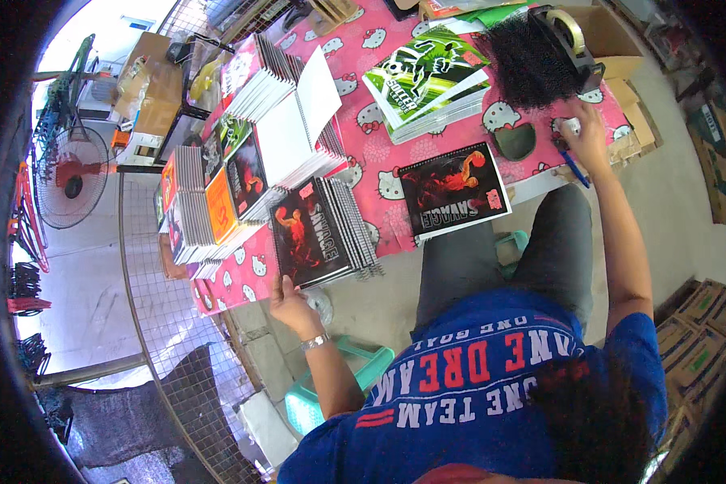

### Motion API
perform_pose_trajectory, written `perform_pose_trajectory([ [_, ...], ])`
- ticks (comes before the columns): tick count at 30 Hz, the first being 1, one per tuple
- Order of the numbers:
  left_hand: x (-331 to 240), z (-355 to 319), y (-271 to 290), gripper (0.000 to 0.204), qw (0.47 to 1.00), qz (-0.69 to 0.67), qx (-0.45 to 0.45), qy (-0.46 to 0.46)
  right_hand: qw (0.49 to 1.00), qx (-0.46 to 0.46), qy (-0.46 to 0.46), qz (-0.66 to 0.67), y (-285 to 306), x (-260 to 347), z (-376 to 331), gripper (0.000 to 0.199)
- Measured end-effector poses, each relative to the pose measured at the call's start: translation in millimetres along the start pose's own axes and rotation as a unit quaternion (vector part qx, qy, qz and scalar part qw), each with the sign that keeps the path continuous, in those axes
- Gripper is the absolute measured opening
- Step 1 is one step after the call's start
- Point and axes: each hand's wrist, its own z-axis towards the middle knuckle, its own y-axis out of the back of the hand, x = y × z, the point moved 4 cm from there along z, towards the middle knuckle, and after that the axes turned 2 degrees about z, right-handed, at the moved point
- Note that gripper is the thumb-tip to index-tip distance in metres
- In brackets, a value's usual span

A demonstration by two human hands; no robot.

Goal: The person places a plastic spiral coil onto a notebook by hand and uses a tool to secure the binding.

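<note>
Head view: the left hand (289,305) pinches the black notebook stack (323,232) at the tabletop (363,173) edge. The right hand (586,133) rests near a blue pen (573,168); its grip I cannot tell.

Two hands show: the left hand (289,305) at lower left of centre, the right hand (586,133) at upper right. One single black-and-red notebook (453,189) lies at centre. One green-covered stack (427,81) sits at upper centre. Several more notebook stacks (242,173) crowd the left; their number cannot be told. One tape dispenser (569,40), one blue pen (574,168), one floor fan (71,177).
</note>
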Motion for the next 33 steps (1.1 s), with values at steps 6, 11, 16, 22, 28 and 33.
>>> perform_pose_trajectory([
  [6,13.6,6.0,-6.7,0.027,0.968,0.233,0.001,-0.092,0.999,-0.013,0.003,-0.048,-43.1,-13.3,102.3,0.036],
  [11,24.6,8.3,11.7,0.03,0.986,0.156,0.005,-0.063,0.982,0.095,-0.075,-0.147,-77.4,1.5,110.8,0.033],
  [16,-39.3,-18.1,-41.7,0.025,0.792,0.508,-0.064,-0.333,0.977,0.079,-0.017,-0.197,-79.4,10.8,117.4,0.016],
  [22,-68.1,-124.9,-264.0,0.021,0.786,0.178,0.395,-0.442,0.981,0.052,-0.091,-0.166,-87.3,12.3,127.1,0.019],
  [28,18.1,-135.5,-366.0,0.036,0.685,0.378,0.466,-0.414,0.997,-0.041,-0.05,-0.052,-42.9,22.2,140.9,0.025],
  [33,15.9,-141.9,-379.5,0.038,0.63,0.462,0.553,-0.288,0.991,-0.105,-0.074,-0.029,-13.2,-10.6,148.5,0.032],
])
